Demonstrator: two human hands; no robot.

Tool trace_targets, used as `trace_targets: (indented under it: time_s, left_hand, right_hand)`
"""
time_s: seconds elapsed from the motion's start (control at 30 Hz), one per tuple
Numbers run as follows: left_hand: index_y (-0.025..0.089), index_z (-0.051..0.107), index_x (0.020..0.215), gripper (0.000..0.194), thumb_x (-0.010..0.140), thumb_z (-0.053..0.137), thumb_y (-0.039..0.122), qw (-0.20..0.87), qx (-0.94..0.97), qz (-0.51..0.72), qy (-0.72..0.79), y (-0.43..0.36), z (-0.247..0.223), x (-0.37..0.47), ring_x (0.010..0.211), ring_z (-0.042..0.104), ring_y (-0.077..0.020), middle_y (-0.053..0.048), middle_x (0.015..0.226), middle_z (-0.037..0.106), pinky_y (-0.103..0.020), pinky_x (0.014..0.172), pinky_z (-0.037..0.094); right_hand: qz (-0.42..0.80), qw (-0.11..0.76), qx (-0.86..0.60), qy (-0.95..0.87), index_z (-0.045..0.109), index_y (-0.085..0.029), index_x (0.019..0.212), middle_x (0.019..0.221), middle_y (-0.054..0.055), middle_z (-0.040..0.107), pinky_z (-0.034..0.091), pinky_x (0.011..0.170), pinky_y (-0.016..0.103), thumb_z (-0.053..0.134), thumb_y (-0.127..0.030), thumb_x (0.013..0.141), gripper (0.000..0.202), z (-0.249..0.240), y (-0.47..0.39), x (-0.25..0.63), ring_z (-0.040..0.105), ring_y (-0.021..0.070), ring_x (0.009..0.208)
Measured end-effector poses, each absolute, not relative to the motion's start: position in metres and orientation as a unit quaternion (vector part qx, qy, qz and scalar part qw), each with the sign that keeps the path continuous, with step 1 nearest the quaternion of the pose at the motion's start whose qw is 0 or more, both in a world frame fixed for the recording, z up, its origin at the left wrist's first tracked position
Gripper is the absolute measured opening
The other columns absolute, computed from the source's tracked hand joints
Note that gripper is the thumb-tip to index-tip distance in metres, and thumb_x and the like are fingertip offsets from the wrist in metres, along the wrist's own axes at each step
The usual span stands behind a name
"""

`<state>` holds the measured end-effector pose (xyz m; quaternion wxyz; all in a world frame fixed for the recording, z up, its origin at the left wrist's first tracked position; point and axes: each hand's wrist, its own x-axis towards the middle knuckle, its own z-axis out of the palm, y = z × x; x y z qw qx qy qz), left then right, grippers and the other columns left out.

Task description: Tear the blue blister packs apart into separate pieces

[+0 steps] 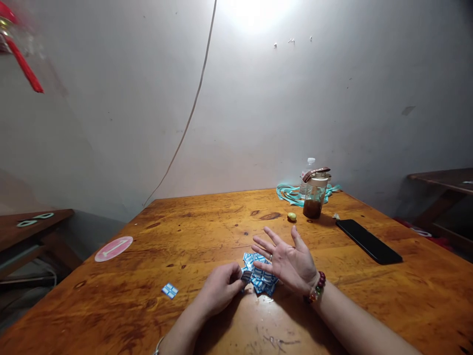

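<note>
A loose pile of small blue-and-white cards (261,285) lies on the wooden table (207,227) in front of me. At the pile's left side, my left hand (221,288) is closed, with thumb and forefinger pinching one small card (246,276). My right hand (286,264) is held palm up over the right side of the pile. Its fingers are spread and nothing rests in it; a ring and a bead bracelet are on that arm. Farther left, a single blue-and-white card (170,290) lies flat, apart from the pile.
A black phone (368,241) lies at right. Behind it stand a cup with dark liquid (313,207) and a plastic bottle (309,170), amid a turquoise strap (290,195). A small yellow-green object (291,217) sits nearby. A pink oval sticker (114,249) is at the left edge.
</note>
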<state>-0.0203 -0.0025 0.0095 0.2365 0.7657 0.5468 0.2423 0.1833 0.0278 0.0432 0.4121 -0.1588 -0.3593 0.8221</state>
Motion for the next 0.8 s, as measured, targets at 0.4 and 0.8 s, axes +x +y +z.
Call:
trace_targets:
  time_s: [0.4, 0.8]
  left_hand:
    - [0.017, 0.057, 0.066, 0.021, 0.074, 0.038, 0.018, 0.197, 0.771, 0.262, 0.546, -0.001, 0.019, -0.016, 0.062, 0.048, -0.0136, -0.001, 0.066, 0.057, -0.022, 0.057, 0.033]
    - [0.02, 0.049, 0.109, 0.036, 0.074, 0.046, 0.027, 0.125, 0.764, 0.28, 0.568, 0.009, -0.002, -0.02, 0.098, 0.045, -0.0213, -0.006, 0.105, 0.054, -0.036, 0.086, 0.033]
  right_hand:
    - [0.829, 0.445, -0.118, -0.318, 0.03, -0.024, 0.125, 0.125, 0.01, 0.041, 0.029, 0.092, 0.042, 0.022, -0.068, 0.072, 0.069, 0.032, 0.036, 0.187, 0.04, 0.0215, 0.113]
    - [0.181, 0.256, -0.443, -0.84, 0.054, -0.028, 0.106, 0.116, 0.006, 0.047, 0.022, 0.092, 0.043, 0.054, -0.035, 0.071, 0.036, -0.001, 0.037, 0.179, 0.035, 0.025, 0.11]
